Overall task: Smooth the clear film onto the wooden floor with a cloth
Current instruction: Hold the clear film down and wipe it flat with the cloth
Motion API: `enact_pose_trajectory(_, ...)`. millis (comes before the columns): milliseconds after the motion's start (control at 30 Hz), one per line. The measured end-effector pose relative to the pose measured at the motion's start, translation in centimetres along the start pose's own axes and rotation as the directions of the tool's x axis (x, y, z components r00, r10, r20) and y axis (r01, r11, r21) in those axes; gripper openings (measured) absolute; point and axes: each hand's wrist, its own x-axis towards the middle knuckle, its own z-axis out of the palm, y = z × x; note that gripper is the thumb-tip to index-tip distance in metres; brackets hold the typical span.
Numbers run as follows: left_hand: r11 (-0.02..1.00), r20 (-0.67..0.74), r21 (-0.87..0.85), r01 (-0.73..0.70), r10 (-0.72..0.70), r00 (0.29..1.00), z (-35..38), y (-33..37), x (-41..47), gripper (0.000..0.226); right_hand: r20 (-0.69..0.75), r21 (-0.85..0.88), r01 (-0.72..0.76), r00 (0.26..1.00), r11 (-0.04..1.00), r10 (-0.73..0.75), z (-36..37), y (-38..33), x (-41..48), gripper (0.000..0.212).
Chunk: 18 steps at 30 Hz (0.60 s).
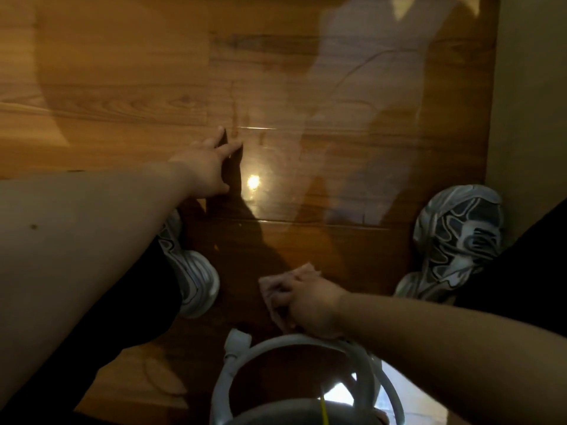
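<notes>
Film (352, 118) lies across the wooden floor (107, 96) toward twelve o'clock. I see the left hand (208, 167) at ten o'clock pressing flat on it, fingers straight; the right hand (310, 305) at six o'clock has its fingers clenched round a pink cloth (306, 270) against the floor.

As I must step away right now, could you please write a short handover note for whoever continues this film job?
Left hand: flat, fingers straight, pressing the clear film onto the wooden floor.
Right hand: holds the pinkish cloth down on the floor close to the person, between the shoes.
Done: film laid out; it looks smooth around the left hand.
Left: creases show far right, toward the wall; wipe them out with the cloth.
</notes>
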Motion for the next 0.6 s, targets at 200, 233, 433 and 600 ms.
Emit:
enact_pose_trajectory(200,0.998,-0.006,-0.058,-0.004,0.004,1.000,-0.2,-0.2,0.3,0.096,-0.566,0.357,-0.393,0.631,0.848,0.531,-7.0,10.7,-2.9,0.035)
enact_pose_trajectory(233,0.998,-0.015,-0.062,-0.004,0.003,1.000,0.0,-0.2,0.3,0.097,-0.546,0.330,-0.522,0.574,0.787,0.610,-8.5,13.6,-3.8,0.045)
enact_pose_trajectory(433,0.990,-0.066,-0.140,-0.031,0.022,0.998,0.1,-0.7,0.3,0.084,-0.276,0.070,-0.747,0.623,0.661,0.732,-10.8,13.4,-1.9,0.063)
enact_pose_trajectory(600,0.983,-0.152,-0.179,-0.032,0.005,0.988,-0.2,-1.5,0.3,0.071,-0.206,0.067,-0.242,0.946,0.968,0.251,-4.2,3.2,3.2,0.052)
